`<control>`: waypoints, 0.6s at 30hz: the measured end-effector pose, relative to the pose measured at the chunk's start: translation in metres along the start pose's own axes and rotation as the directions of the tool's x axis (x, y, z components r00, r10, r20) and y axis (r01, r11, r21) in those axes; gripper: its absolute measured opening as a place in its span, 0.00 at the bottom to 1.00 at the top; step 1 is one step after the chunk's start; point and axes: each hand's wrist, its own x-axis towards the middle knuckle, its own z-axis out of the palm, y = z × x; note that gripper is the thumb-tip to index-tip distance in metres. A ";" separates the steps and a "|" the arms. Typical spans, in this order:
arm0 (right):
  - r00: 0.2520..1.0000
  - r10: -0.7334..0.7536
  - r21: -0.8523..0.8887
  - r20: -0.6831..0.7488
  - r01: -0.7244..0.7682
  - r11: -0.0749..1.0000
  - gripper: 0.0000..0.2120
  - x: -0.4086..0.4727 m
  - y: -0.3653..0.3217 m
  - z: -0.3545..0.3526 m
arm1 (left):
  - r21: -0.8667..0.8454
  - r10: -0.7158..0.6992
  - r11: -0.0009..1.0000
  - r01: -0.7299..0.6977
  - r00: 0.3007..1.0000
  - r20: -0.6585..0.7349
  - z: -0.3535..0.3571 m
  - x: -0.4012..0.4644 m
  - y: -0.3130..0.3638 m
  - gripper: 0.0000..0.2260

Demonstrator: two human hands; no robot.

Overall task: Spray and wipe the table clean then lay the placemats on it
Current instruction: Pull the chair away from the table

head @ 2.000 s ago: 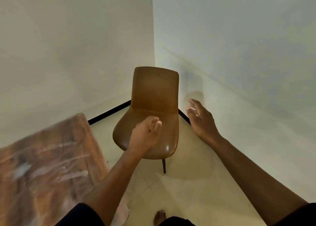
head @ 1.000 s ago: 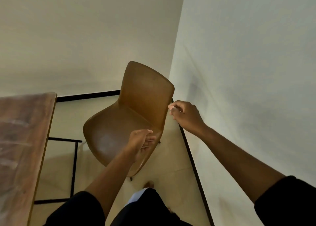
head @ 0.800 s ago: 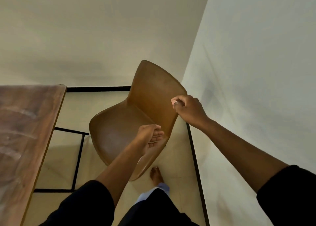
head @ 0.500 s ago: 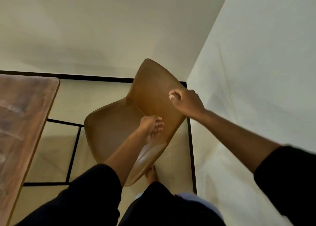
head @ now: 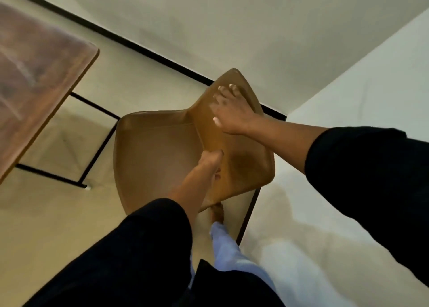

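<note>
Right hand: fingers straight and spread, palm flat on the backrest of a tan moulded leather-look chair. Left hand: fingers curled round the chair's shell where seat meets back. Dark sleeves on both arms. Brown wooden table with thin black metal legs: upper left, apart from the chair. Pale tiled floor, black skirting, white walls; one bare foot under the chair.

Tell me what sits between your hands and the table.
The brown chair. The right hand lies flat on its backrest, the left hand grips its side edge. The wooden table is beyond it, left, across bare floor.
</note>
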 end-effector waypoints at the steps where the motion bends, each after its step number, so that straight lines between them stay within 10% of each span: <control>1: 0.998 -0.063 -0.069 0.021 0.064 0.996 0.21 0.013 0.003 0.003 | -0.037 -0.051 0.998 0.051 0.999 -0.003 0.004 0.002 -0.004 0.21; 10: 0.971 -0.209 -0.387 0.113 0.237 0.891 0.20 0.106 0.014 0.027 | 0.167 -0.138 0.974 0.155 0.984 -0.110 0.037 0.032 -0.048 0.21; 14: 0.976 -0.140 -0.454 0.167 0.202 0.868 0.19 0.123 0.015 0.043 | -0.260 -0.266 0.932 0.252 0.964 -0.019 0.049 0.039 -0.076 0.23; 18: 0.982 -0.131 -0.505 0.133 0.181 0.844 0.17 0.132 0.020 0.055 | -0.605 -0.366 0.677 0.419 0.905 0.218 0.066 0.034 -0.094 0.31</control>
